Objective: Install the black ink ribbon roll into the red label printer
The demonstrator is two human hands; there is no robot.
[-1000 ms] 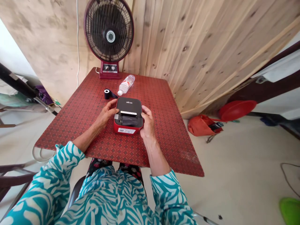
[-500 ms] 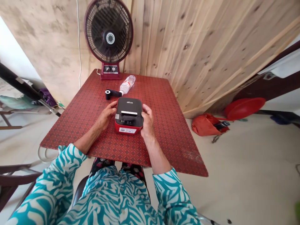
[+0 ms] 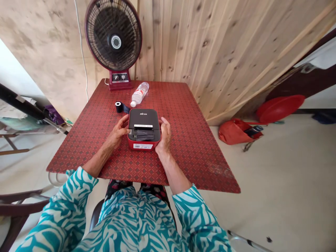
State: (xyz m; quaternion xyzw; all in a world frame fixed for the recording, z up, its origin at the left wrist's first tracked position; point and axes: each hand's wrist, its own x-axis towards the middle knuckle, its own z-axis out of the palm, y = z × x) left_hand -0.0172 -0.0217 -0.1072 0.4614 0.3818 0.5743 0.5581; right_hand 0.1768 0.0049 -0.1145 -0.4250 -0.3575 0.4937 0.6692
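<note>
A small red label printer (image 3: 144, 120) with a black lid stands on the table, its front label facing me. Dark film (image 3: 145, 135) lies across the slot at its front. My left hand (image 3: 119, 133) holds the printer's left side, with the thumb at the grey corner tab (image 3: 131, 132). Along the right side curves my right hand (image 3: 164, 135), palm and fingers against the casing. Behind the printer, a roll of black ribbon (image 3: 119, 107) with a white core rests on the table, and a dark strip runs from it toward the printer's back.
A clear plastic bottle (image 3: 140, 93) lies on its side behind the printer. At the back of the patterned red table (image 3: 194, 154) stands a dark red fan (image 3: 120, 82) against the wall. An orange bag (image 3: 232, 132) and a red basin (image 3: 279, 108) are on the right.
My left thumb has come onto the printer's grey front corner. The right thumb has slipped off the lid's edge to the side. More dark film shows at the slot, and the view has shifted slightly.
</note>
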